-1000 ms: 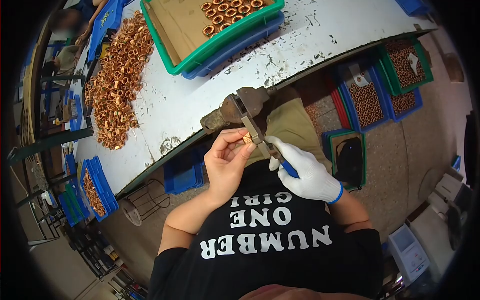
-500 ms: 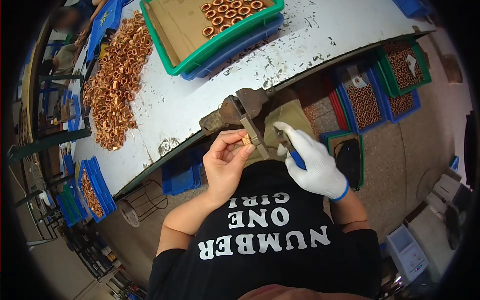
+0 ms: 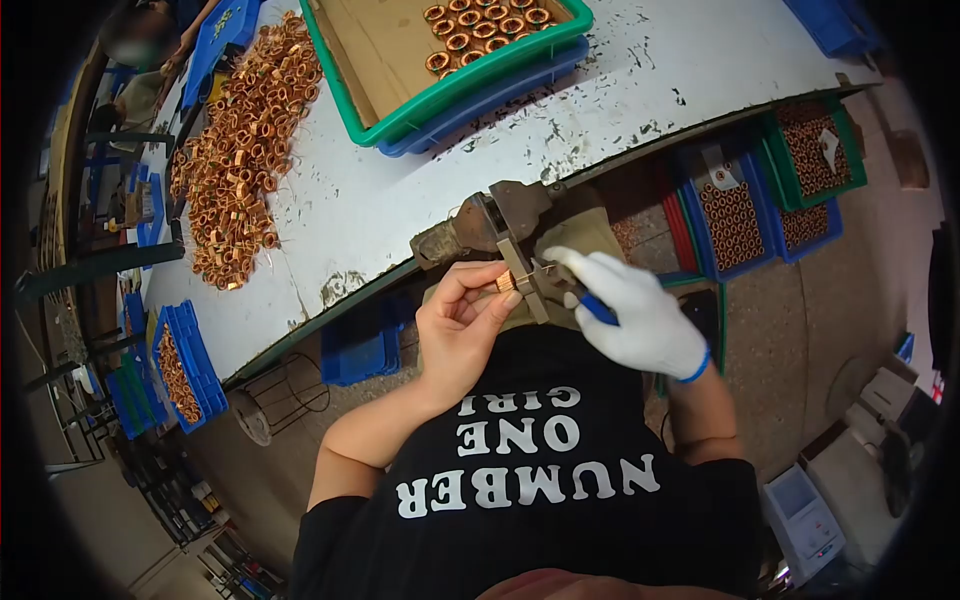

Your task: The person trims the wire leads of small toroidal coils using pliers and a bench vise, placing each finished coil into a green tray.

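Note:
Between its thumb and fingers, my bare left hand pinches a copper-wound ring against the left side of a flat metal bar. The bar sticks out toward my body from a bench vise at the table's edge. My right hand, in a white glove, is closed around the blue handle of a pliers-like tool. The tool's metal jaws point at the bar's right side, close to a thin wire; whether they touch it I cannot tell.
A large pile of copper rings lies on the white table. Behind the vise stands a green tray of rings, stacked on a blue one. More bins of rings are at the right. Another person's arm shows at the top left.
My right hand drew back to the right with the tool, then came partly back toward the bar. My left hand keeps its pinch on the ring. The view has shifted slightly.

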### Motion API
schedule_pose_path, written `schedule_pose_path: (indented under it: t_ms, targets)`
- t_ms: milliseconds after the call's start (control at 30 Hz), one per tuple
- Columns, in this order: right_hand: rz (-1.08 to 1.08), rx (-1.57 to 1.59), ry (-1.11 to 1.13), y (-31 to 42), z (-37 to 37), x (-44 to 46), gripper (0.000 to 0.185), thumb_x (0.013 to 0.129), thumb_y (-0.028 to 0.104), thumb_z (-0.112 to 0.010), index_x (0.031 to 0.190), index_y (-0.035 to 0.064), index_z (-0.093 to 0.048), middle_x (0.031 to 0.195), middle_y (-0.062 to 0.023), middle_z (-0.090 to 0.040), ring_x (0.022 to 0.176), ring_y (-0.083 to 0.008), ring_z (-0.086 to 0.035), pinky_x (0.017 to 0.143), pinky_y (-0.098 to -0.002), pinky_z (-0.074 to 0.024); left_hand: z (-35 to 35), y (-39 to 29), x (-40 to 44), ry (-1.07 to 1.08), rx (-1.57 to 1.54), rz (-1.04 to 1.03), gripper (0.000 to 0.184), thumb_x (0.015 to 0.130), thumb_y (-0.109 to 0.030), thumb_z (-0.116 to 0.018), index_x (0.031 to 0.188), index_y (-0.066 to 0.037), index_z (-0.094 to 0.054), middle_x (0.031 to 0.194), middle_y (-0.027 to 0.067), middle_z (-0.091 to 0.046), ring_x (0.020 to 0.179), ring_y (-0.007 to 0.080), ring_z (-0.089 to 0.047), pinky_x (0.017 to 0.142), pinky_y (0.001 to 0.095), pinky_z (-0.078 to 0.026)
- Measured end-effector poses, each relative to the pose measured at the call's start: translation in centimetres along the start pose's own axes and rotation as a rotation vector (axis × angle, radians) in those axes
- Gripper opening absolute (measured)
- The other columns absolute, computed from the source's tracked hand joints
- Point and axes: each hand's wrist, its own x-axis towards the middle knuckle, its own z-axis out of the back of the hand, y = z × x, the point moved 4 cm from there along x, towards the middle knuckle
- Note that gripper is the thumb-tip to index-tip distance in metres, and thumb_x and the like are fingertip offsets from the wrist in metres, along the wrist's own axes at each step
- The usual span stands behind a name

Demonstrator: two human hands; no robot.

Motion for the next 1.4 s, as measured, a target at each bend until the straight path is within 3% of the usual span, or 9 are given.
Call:
schedule_pose_path:
  t_ms: [67,267,400,567,767,900,1067,1233,1400]
  targets:
    - [-0.069,0.331,-0.055,-1.0,-1.7,-0.9,0.063,0.075,-0.003,-0.056,0.137,0.0012,-0.045,0.097,-0.0114,-0.061,0.076,-0.0237,-0.06,0.066,-0.0321,-0.0479,0.1,0.0,0.1,0.013,-0.02,-0.003,0.029,0.086,0.012,-0.063,0.114,0.006,-0.058,0.117,0.0103,-0.056,0.096,0.0145,-0.061,0.088,0.0217,-0.051]
    - [-0.123,0.401,-0.032,-0.2,-2.2,-1.2,0.063,0.077,-0.004,-0.055,0.139,-0.0003,-0.043,0.103,-0.012,-0.063,0.077,-0.0224,-0.062,0.067,-0.0311,-0.0486,0.1,0.0,0.0,0.019,0.018,-0.011,0.029,0.086,0.012,-0.063,0.115,0.006,-0.058,0.117,0.0104,-0.056,0.096,0.0148,-0.061,0.089,0.0218,-0.051]
    - [-0.161,0.624,0.074,-1.1,-2.9,-1.1,0.066,0.075,-0.007,-0.055,0.14,-0.0029,-0.043,0.099,-0.012,-0.065,0.076,-0.0208,-0.059,0.071,-0.0278,-0.0475,-0.1,-0.1,-0.1,-0.001,0.013,-0.066,0.03,0.086,0.013,-0.063,0.115,0.006,-0.058,0.117,0.0109,-0.056,0.096,0.0151,-0.061,0.09,0.022,-0.051]
    - [-0.054,0.462,-0.056,-0.4,-2.4,-1.0,0.067,0.074,-0.009,-0.054,0.14,-0.0044,-0.042,0.092,-0.0096,-0.065,0.071,-0.0177,-0.058,0.068,-0.0259,-0.0474,0.0,-0.3,-0.1,0.008,0.014,-0.036,0.031,0.086,0.014,-0.063,0.115,0.007,-0.057,0.117,0.0117,-0.056,0.096,0.0155,-0.062,0.091,0.0226,-0.052]
    - [-0.146,0.411,0.004,-0.1,-2.6,-1.0,0.065,0.077,-0.009,-0.052,0.14,-0.0055,-0.041,0.09,-0.0082,-0.064,0.071,-0.0146,-0.057,0.068,-0.0236,-0.0468,0.5,-0.3,0.2,0.017,-0.002,0.01,0.029,0.084,0.014,-0.064,0.112,0.006,-0.058,0.119,0.0145,-0.057,0.099,0.0167,-0.063,0.091,0.0235,-0.053]
    - [-0.159,0.465,-0.203,-0.2,-2.3,-1.8,0.065,0.076,-0.009,-0.052,0.14,-0.0031,-0.042,0.089,-0.0059,-0.063,0.073,-0.0145,-0.058,0.068,-0.0245,-0.0465,2.0,-0.1,0.0,0.046,-0.136,0.149,0.033,0.083,0.016,-0.063,0.113,0.005,-0.056,0.123,0.0172,-0.057,0.105,0.0221,-0.064,0.094,0.0272,-0.053]
    - [-0.348,0.645,-0.346,-1.3,-2.1,-3.4,0.06,0.081,-0.009,-0.045,0.141,-0.0069,-0.04,0.09,-0.007,-0.06,0.075,-0.0125,-0.052,0.071,-0.0206,-0.043,4.5,-0.8,-1.3,0.14,-0.386,-0.188,0.036,0.082,0.011,-0.066,0.114,0.002,-0.054,0.122,0.0182,-0.057,0.114,0.0326,-0.06,0.101,0.0403,-0.049]
    - [-0.316,0.645,-0.294,-1.3,-3.2,-3.4,0.06,0.082,-0.007,-0.045,0.142,-0.0061,-0.04,0.09,-0.0063,-0.059,0.075,-0.0124,-0.051,0.073,-0.0201,-0.0419,5.0,-1.8,-1.0,0.103,-0.346,-0.219,0.04,0.081,0.01,-0.067,0.117,0.001,-0.051,0.122,0.0183,-0.056,0.117,0.0363,-0.058,0.102,0.0451,-0.047]
    - [-0.342,0.615,-0.253,-1.2,-2.8,-3.5,0.06,0.083,-0.006,-0.046,0.142,-0.0059,-0.04,0.09,-0.0062,-0.059,0.075,-0.0124,-0.051,0.072,-0.02,-0.0417,4.3,-3.5,1.2,0.104,-0.241,-0.186,0.038,0.081,0.018,-0.06,0.114,0.002,-0.051,0.118,0.0155,-0.056,0.118,0.0348,-0.058,0.101,0.0372,-0.05]
